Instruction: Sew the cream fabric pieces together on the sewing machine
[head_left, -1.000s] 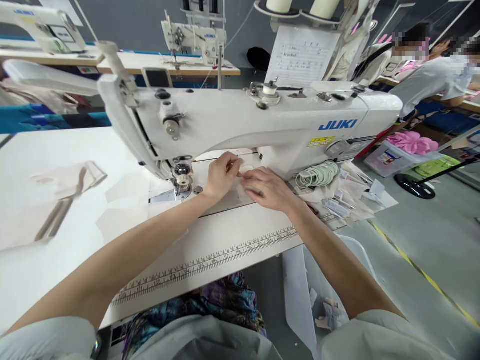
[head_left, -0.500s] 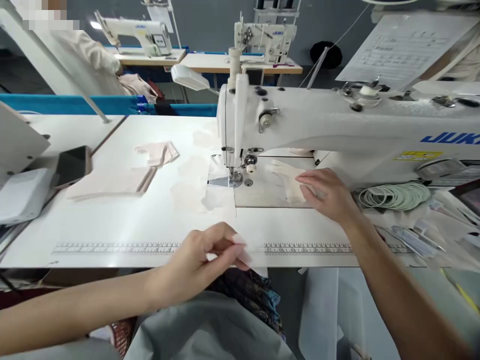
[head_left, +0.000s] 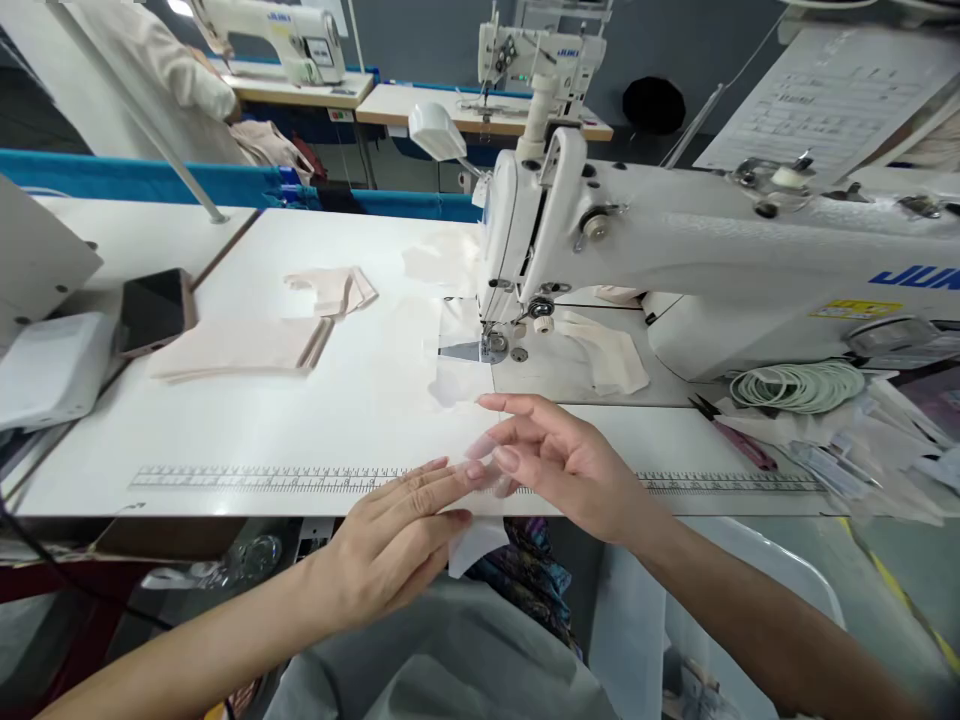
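The left hand (head_left: 409,530) appears to pinch a pale piece (head_left: 476,545) hanging over the near edge of the table (head_left: 360,425), probably so both hands can reach it. The right hand (head_left: 566,465) curls loosely beside it; I cannot tell whether it grips. A second piece (head_left: 621,362) lies under the sewing machine (head_left: 712,235), likely kept handy.

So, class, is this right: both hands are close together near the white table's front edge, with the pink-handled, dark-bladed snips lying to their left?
Only the side is wrong: the head view shows the snips lying to the right, nearer the right hand than the left hand. The rest stands.
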